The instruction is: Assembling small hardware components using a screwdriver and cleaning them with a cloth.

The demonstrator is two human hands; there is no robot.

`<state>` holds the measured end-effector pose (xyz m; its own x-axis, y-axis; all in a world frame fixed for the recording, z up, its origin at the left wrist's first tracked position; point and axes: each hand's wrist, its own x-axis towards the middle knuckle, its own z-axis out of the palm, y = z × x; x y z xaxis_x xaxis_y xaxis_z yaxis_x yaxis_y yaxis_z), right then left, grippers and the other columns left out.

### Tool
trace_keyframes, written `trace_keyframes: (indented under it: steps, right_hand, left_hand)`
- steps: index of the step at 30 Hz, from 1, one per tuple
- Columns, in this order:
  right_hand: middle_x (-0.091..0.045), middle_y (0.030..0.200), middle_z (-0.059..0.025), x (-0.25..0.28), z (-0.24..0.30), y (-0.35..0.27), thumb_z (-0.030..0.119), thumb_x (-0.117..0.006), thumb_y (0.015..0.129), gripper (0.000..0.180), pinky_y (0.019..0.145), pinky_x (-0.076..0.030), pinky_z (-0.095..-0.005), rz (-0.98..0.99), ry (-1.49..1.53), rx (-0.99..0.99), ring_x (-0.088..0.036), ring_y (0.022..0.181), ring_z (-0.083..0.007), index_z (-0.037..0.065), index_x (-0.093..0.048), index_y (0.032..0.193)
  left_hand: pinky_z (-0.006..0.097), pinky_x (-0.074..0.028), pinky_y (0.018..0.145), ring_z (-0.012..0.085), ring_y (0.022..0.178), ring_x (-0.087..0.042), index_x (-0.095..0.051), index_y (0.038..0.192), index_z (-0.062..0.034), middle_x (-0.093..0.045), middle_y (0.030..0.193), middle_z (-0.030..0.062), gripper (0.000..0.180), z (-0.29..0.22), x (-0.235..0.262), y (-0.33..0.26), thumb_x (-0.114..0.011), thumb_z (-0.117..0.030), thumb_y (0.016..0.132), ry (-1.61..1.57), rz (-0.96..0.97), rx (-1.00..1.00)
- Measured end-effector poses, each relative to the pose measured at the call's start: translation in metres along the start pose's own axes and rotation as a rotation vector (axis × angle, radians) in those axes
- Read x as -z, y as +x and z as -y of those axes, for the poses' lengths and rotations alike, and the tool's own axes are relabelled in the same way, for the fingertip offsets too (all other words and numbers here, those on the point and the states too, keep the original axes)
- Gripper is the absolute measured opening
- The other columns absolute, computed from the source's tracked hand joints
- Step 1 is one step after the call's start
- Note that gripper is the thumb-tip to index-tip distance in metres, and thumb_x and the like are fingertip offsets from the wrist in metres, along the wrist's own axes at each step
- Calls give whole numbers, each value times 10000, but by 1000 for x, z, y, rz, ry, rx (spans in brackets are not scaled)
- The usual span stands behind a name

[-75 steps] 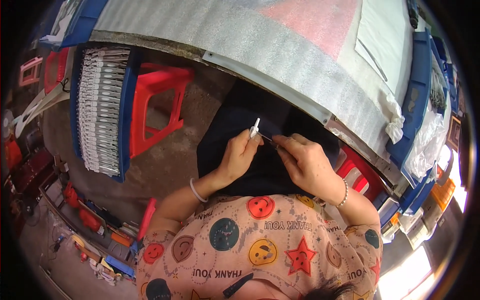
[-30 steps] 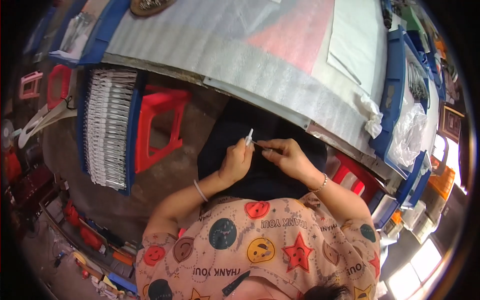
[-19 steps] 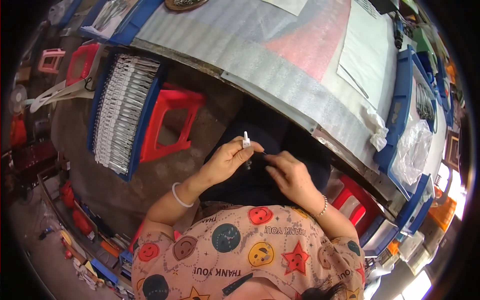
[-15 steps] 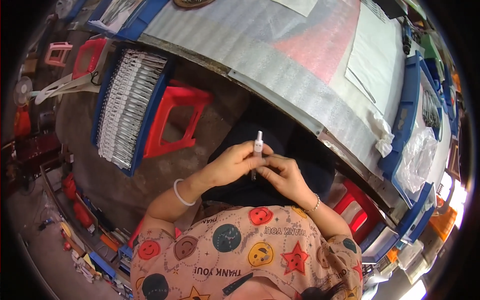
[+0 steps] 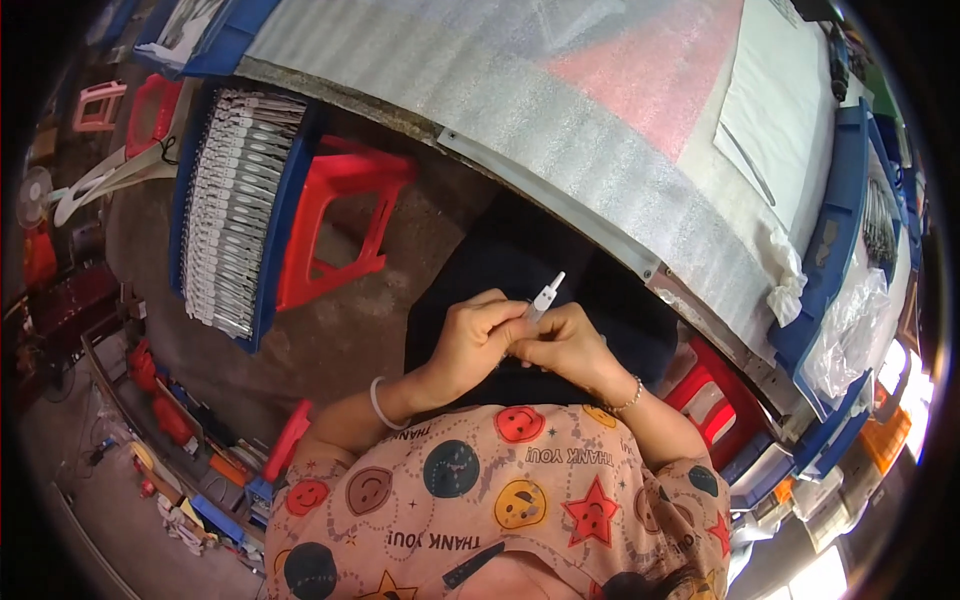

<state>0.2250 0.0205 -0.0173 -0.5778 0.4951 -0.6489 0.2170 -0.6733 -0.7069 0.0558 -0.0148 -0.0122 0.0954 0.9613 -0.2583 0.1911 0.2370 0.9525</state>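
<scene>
Both my hands meet in front of my body, above my dark-clad lap. A slim white pen-shaped piece (image 5: 545,296) with a narrow tip sticks up between them, tilted to the right. My left hand (image 5: 478,338) is closed round it, thumb pressed against its lower part. My right hand (image 5: 568,345) pinches at the same place, with its fingertips touching those of the left. The fingers cover the piece's lower end.
At left, a blue tray (image 5: 268,235) of tightly lined-up slim white and silver pieces rests on a red stool (image 5: 378,215). Ahead is a workbench (image 5: 480,85) covered in foam sheet. On its right side are white paper (image 5: 775,110), a blue bin (image 5: 828,240) and clear plastic bags (image 5: 850,330).
The white piece has gone from upright to leaning right, its tip shifting right. My hands have turned with it and stay closed together. The view has shifted slightly.
</scene>
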Motion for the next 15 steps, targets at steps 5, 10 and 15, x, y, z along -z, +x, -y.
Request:
trace_keyframes:
  steps: [5, 10, 15]
  right_hand:
    - [-631, 619, -14, -6, 3, 5, 114, -706, 825, 127, 489, -407, -211, -2, 41, -73, -537, 540, -50, -8, -721, 795]
    - [-631, 593, -38, -11, 3, 5, 156, -687, 822, 225, 489, -409, -234, -96, -16, -66, -551, 540, -64, -14, -684, 676]
    - [-635, 599, -43, -12, 17, -2, 148, -676, 827, 217, 480, -402, -240, -24, -25, -120, -540, 539, -68, -27, -691, 699]
  left_hand:
    - [270, -452, 562, 163, 656, -591, -651, 995, 65, -576, 765, 108, 145, 9, 4, -1, -640, -30, 887, -28, 16, 27]
    - [273, -444, 555, 171, 642, -578, -636, 1011, 68, -556, 768, 108, 148, 12, 2, 2, -623, -27, 898, -93, 21, 10]
    - [295, -452, 559, 200, 654, -587, -640, 1009, 72, -548, 775, 119, 153, 1, 13, 1, -629, -15, 884, 25, 55, -32]
